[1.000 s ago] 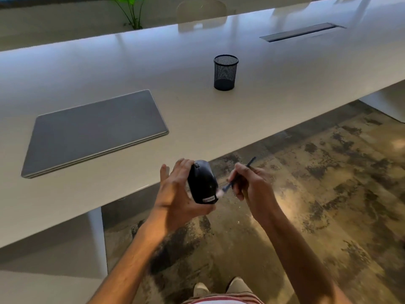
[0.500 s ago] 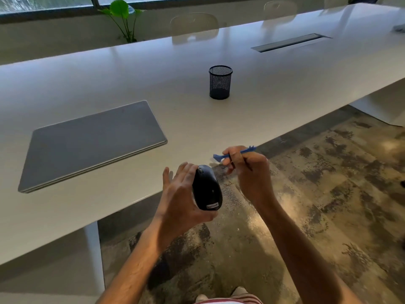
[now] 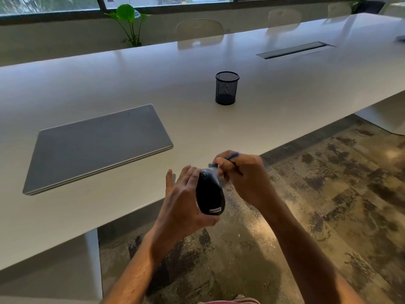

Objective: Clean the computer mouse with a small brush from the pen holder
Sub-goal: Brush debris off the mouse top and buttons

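Both hands are engaged, off the near edge of the white table (image 3: 274, 102) and above the patterned floor. The black computer mouse (image 3: 210, 193) is clasped in the left hand (image 3: 183, 205), thumb along its near end by the label, fingers spread behind the body, top shell turned up toward the camera. The small blue brush (image 3: 232, 158) is pinched in the right hand (image 3: 243, 178), fingers closed round the handle; the working end points left and sits at the mouse's far end, near the scroll wheel. That end is motion-blurred, so bristle contact cannot be confirmed. Step in hand is judged to be brushing of the mouse itself; brush retrieval is already done, since the mesh pen holder (image 3: 227, 88) stands upright well apart on the table with nothing seen sticking out of it. A closed grey laptop (image 3: 98, 145) lies to its left, not involved. Next move is judged to need short light strokes along the wheel slot and button seams, with the mouse held steady and re-angled by the left hand so that sides and underside are reached.
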